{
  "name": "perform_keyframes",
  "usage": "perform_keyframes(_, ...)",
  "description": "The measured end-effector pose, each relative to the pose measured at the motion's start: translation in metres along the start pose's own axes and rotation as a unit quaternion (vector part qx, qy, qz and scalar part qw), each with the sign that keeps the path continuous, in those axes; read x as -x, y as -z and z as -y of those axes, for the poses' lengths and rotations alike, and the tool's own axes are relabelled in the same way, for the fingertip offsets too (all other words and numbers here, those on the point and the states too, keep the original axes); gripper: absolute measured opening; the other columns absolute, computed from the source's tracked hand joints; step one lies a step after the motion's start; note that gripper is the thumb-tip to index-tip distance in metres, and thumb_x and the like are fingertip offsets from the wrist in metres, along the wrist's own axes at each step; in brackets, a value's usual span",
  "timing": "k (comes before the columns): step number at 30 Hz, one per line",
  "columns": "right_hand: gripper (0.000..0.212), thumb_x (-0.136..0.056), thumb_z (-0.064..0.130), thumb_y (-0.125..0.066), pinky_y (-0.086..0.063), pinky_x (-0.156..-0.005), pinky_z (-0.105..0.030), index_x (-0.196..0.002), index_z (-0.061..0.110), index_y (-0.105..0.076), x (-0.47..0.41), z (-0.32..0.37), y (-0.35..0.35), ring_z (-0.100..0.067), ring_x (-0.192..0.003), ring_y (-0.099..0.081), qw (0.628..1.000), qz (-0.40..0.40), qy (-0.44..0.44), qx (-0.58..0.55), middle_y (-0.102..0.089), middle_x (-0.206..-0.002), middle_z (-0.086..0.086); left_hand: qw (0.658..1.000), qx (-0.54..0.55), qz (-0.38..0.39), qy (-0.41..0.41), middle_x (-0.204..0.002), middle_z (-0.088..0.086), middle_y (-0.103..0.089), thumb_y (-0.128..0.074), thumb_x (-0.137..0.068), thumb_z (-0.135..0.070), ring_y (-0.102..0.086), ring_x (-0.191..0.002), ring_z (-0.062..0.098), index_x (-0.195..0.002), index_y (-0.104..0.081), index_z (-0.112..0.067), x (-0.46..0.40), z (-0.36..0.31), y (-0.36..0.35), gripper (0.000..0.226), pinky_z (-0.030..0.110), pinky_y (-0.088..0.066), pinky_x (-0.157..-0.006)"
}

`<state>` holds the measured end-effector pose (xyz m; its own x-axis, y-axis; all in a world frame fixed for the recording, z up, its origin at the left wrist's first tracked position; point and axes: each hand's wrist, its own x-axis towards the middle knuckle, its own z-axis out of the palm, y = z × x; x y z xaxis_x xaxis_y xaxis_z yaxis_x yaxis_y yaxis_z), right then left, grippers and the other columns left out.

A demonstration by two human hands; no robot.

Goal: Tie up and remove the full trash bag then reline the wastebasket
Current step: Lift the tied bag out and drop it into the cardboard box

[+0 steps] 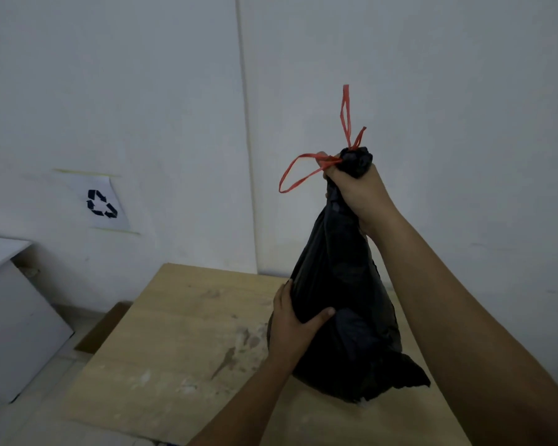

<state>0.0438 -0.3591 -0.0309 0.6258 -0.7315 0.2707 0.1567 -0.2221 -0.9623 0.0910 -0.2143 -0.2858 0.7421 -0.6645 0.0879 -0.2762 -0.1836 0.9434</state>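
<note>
While right hand (355, 191) clenches trash bag (345, 304) neck, left hand (295, 320) cups side above table (174, 342).

The room is dim and flat, with a cool grey cast over the wall (432, 91). No lamp shows, and the light is soft and even, leaving no glare. The black bag (342, 317) reads as a nearly featureless dark mass, its folds barely told apart. A faint shadow lies on the desk (174, 333) beside the bag. Both hands, left (295, 329) and right (356, 191), look dusky and slightly soft-edged. The whole picture is a little grainy and smeared. Wide-angle distortion bends the wall seam (247, 156) into a curve, and the white box (10, 317) at the left edge leans outward.
</note>
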Motion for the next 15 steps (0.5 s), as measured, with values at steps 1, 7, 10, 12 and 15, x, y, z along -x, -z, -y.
perform_keyframes(1, 0.021, -0.094, 0.039, -0.081, -0.057, -0.082, -0.032, -0.073, 0.036, -0.078, -0.003, 0.000, -0.014, -0.009, -0.077, -0.067, 1.000, 0.004, 0.000, 0.005, -0.071, -0.079, 0.011, 1.000, -0.001, 0.002, 0.004, -0.157, -0.012, -0.038, -0.078, -0.062, -0.087, -0.046, -0.141, 0.009, -0.159, -0.031, -0.036, -0.007, 0.006, 0.012, 0.119, 0.044, -0.045, -0.117)
perform_keyframes(7, 0.019, -0.093, 0.041, -0.081, -0.057, -0.079, -0.030, -0.077, 0.032, -0.075, -0.025, 0.004, -0.111, -0.008, -0.075, -0.067, 1.000, 0.005, -0.001, 0.011, -0.070, -0.078, 0.009, 1.000, 0.014, 0.027, 0.001, -0.157, -0.014, -0.039, -0.080, -0.065, -0.082, -0.047, -0.138, 0.007, -0.160, -0.030, -0.036, -0.051, 0.034, 0.092, 0.117, 0.038, -0.047, -0.115)
perform_keyframes(10, 0.023, -0.093, 0.041, -0.081, -0.055, -0.073, -0.022, -0.073, 0.032, -0.074, -0.035, 0.004, -0.161, -0.004, -0.071, -0.065, 0.999, -0.017, 0.008, 0.027, -0.069, -0.073, 0.012, 0.999, 0.008, 0.040, -0.014, -0.155, -0.013, -0.039, -0.080, -0.064, -0.083, -0.049, -0.136, 0.008, -0.159, -0.032, -0.036, -0.078, 0.049, 0.133, 0.117, 0.037, -0.049, -0.112)
perform_keyframes(12, 0.030, -0.094, 0.044, -0.080, -0.053, -0.071, -0.019, -0.065, 0.039, -0.075, -0.040, 0.005, -0.192, -0.002, -0.067, -0.063, 0.999, -0.024, 0.005, 0.040, -0.066, -0.070, 0.014, 0.998, -0.002, 0.058, -0.021, -0.154, -0.013, -0.039, -0.080, -0.062, -0.085, -0.049, -0.137, 0.010, -0.158, -0.032, -0.037, -0.093, 0.058, 0.163, 0.117, 0.041, -0.050, -0.112)
perform_keyframes(15, 0.039, -0.096, 0.041, -0.079, -0.051, -0.077, -0.019, -0.057, 0.045, -0.072, -0.044, 0.013, -0.241, 0.006, -0.067, -0.062, 0.998, -0.038, -0.008, 0.039, -0.065, -0.066, 0.026, 0.996, -0.011, 0.080, -0.028, -0.157, -0.012, -0.037, -0.079, -0.060, -0.087, -0.045, -0.140, 0.010, -0.160, -0.028, -0.037, -0.108, 0.066, 0.210, 0.122, 0.044, -0.047, -0.115)
